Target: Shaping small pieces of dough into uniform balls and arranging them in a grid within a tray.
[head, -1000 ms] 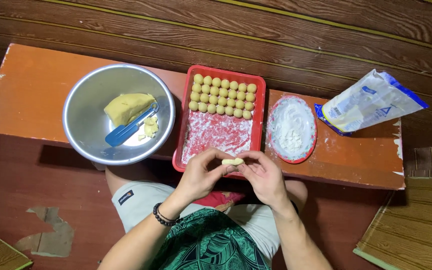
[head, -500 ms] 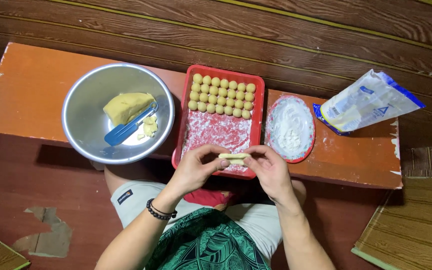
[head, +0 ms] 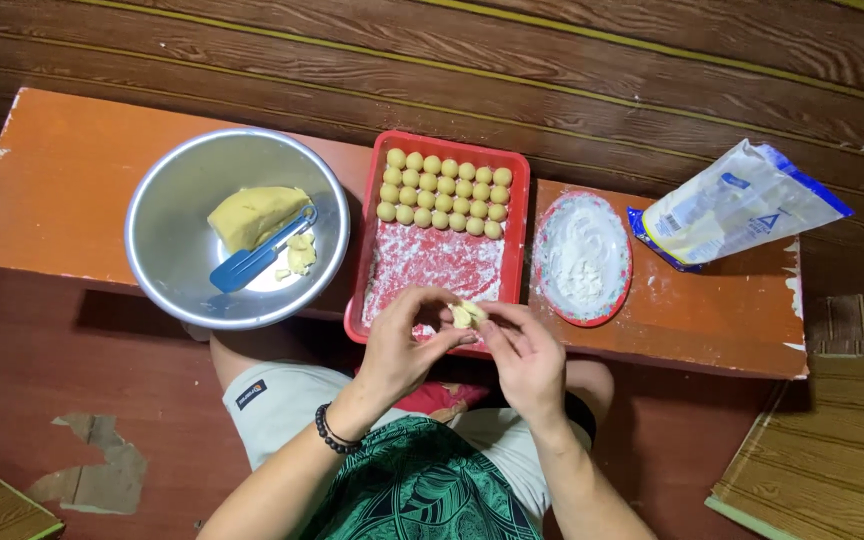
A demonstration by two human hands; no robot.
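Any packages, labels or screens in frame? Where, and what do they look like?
Bag: right end of the orange bench, lying tilted; white plastic pouch, blue edges, blue print.
Label: small dark patch on the person's light shorts, lower left of the hands.
No screens or signs.

Both forearms raised from below, converging. Left hand [head: 404, 345] curled, palm inward, thumb and forefinger tips pinched together. Right hand [head: 522, 355] alongside, fingers bent, tips meeting the left fingertips. Beaded band at left wrist.
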